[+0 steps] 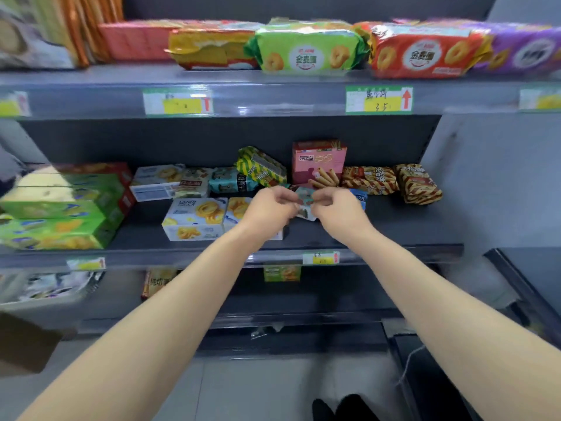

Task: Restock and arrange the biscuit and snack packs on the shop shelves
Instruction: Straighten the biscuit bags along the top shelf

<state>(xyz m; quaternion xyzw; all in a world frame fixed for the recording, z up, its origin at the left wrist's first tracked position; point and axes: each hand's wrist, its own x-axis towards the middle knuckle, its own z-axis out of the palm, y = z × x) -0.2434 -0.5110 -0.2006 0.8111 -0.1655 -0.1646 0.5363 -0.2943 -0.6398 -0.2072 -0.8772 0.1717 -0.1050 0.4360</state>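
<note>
Both my hands reach onto the middle shelf. My left hand and my right hand pinch one small teal and white snack pack between them, held just above the shelf. Most of that pack is hidden by my fingers. Left of it lie white biscuit boxes with yellow ring biscuits printed on them. Behind my hands stand a pink box, a green and yellow striped pack and brown striped packs.
Green boxes are stacked at the shelf's left end. The top shelf carries a green pack, a red pack and a purple pack. Price tags line the shelf edges. A brown carton stands on the floor at left.
</note>
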